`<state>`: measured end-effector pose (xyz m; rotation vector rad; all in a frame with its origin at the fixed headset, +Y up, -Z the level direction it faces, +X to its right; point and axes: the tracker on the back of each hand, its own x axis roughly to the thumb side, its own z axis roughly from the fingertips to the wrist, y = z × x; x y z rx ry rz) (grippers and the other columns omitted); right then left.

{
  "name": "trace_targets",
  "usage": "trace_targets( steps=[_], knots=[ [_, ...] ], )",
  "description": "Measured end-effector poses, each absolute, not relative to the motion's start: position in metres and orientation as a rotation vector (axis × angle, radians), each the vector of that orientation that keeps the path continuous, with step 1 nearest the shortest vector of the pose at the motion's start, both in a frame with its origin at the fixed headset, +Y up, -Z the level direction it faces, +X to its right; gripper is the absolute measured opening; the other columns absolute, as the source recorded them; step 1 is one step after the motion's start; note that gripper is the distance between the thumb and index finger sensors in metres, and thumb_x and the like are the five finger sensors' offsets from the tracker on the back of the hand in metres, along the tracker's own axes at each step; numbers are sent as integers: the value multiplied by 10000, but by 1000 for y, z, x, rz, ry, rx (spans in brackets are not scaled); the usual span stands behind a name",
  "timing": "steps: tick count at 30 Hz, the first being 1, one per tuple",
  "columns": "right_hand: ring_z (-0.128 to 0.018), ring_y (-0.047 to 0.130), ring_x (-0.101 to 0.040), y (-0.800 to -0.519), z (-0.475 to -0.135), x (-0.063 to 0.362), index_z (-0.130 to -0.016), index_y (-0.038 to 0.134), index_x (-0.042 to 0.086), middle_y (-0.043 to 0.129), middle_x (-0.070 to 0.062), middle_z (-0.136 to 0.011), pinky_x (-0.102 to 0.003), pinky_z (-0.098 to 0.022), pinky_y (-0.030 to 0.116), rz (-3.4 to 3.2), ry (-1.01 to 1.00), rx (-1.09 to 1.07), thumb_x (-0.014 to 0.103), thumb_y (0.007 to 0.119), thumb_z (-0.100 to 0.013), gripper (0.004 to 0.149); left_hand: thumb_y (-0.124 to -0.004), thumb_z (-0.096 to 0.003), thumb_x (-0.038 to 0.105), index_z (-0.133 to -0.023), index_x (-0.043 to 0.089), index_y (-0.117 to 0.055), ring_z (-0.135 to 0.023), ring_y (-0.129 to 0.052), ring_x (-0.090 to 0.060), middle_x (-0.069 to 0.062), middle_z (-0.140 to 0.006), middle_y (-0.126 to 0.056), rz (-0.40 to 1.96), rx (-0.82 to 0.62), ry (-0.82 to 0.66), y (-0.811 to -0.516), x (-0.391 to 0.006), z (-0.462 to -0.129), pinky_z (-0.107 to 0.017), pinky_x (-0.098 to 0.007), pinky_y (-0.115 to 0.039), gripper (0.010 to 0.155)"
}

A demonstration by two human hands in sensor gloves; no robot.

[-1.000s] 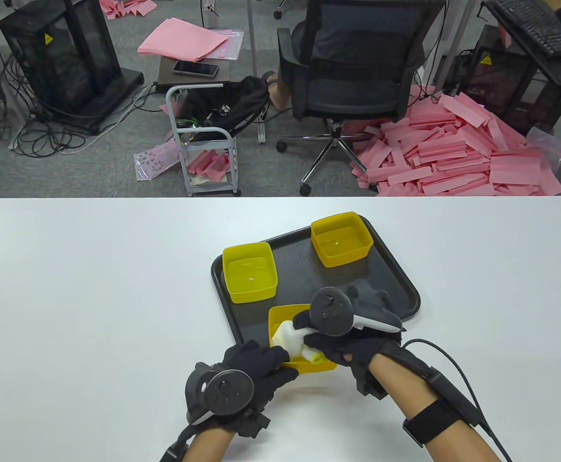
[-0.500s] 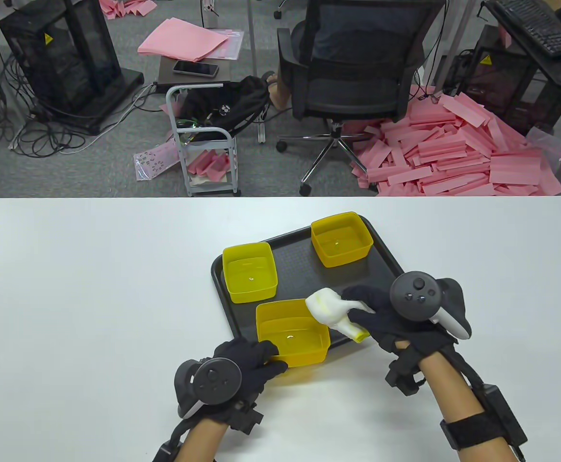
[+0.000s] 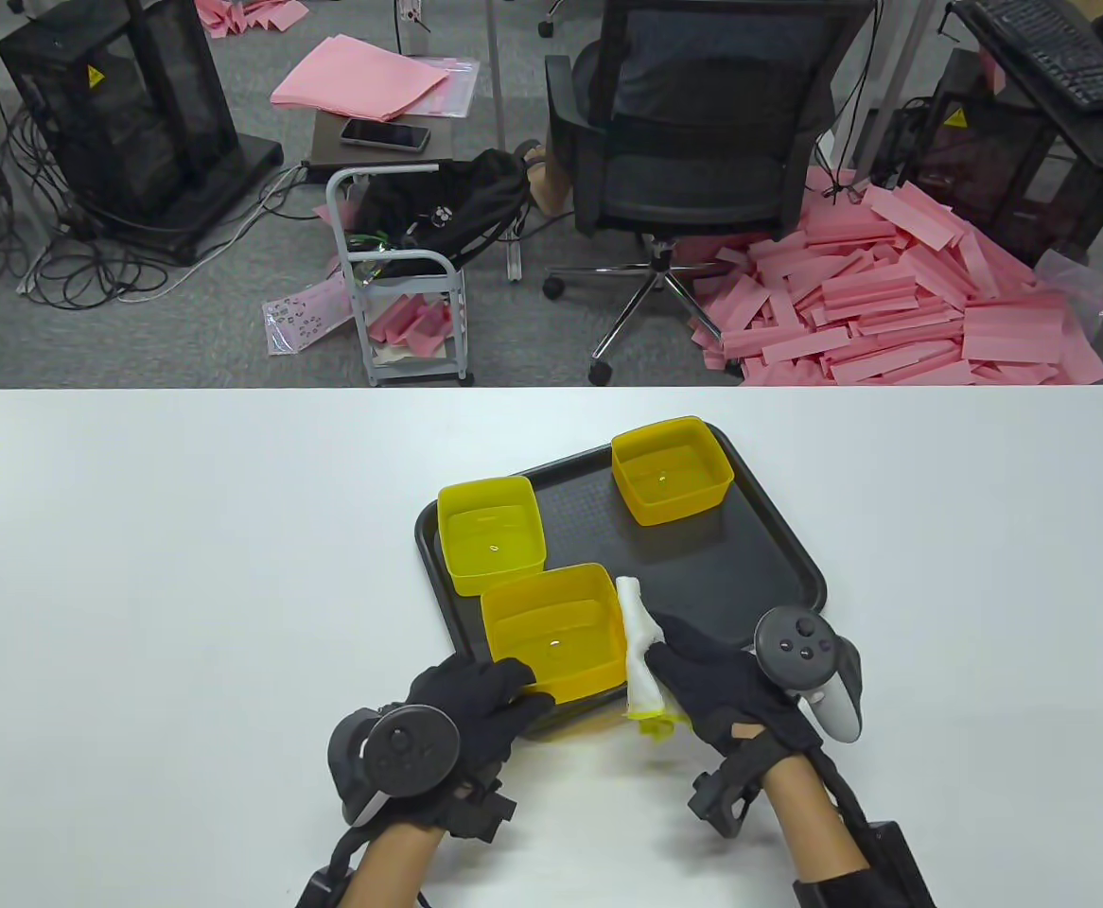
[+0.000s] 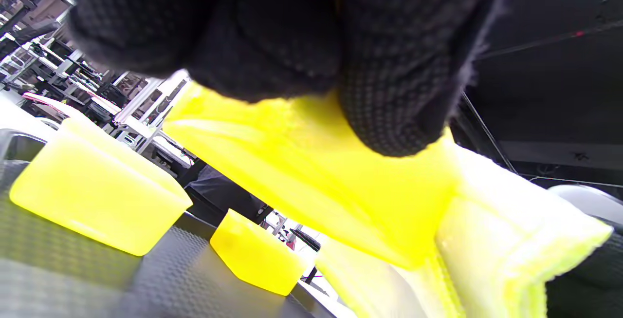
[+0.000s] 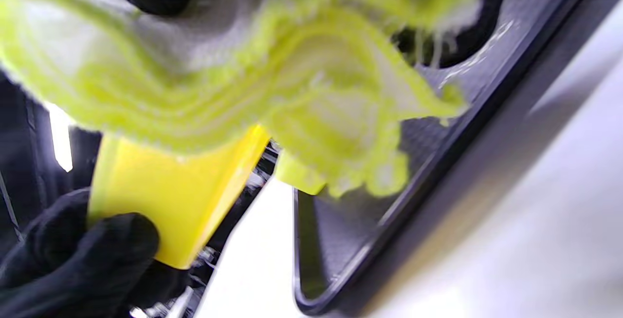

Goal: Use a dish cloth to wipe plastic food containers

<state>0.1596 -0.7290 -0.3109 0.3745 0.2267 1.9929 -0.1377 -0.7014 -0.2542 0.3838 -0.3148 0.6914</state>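
three yellow containers, one dish cloth, one tray

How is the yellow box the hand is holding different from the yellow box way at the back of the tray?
The held container is gripped by the left hand and lifted at the tray's near edge; the back container sits flat on the tray, untouched.
The held container has the dish cloth, held by the right hand, against its side; nothing touches the back container.
Both are yellow, open and lidless.

Dish cloth blurred, edge-cropped
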Motion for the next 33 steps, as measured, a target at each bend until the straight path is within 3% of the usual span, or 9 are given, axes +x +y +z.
trace_targets(
  steps=[7,12,15,27,33],
  knots=[
    [-860,805,-422,-747,-293,153,-1140,359,125,605,-199,-1109,-564,-599,758,1895,99,340,507,466,-603,668,-942,-360,523,-658,262,-977,-365,-989,-275,1,-355,-1012,694,385,-371,-700,-130,-251,-277,-432,-843,397],
    [-831,813,-433,-750,-292,169,-1156,326,222,627,-201,-1098,-572,-581,759,1796,48,312,521,470,-601,647,-937,-365,519,-663,264,-975,-374,-988,-275,3,-363,-1013,708,375,-471,-700,-121,-248,-284,-430,-842,394],
    [-827,814,-435,-752,-294,177,-1154,391,282,634,-192,-1101,-575,-579,757,1739,43,294,539,491,-601,618,-934,-366,520,-662,265,-976,-376,-988,-273,6,-363,-1011,694,392,-510,-695,-114,-242,-287,-429,-843,393],
    [-794,837,-424,-763,-302,197,-1111,599,303,717,-163,-1059,-566,-560,773,1500,127,255,597,486,-605,596,-922,-371,523,-669,268,-970,-385,-986,-275,11,-371,-1008,744,349,-664,-691,-97,-234,-293,-431,-841,395],
    [-794,835,-436,-770,-307,202,-1062,705,277,754,-159,-1036,-574,-560,771,1289,287,319,609,542,-617,579,-919,-373,518,-675,265,-967,-395,-982,-282,5,-380,-1006,817,305,-741,-691,-95,-234,-302,-438,-836,397]
  ],
)
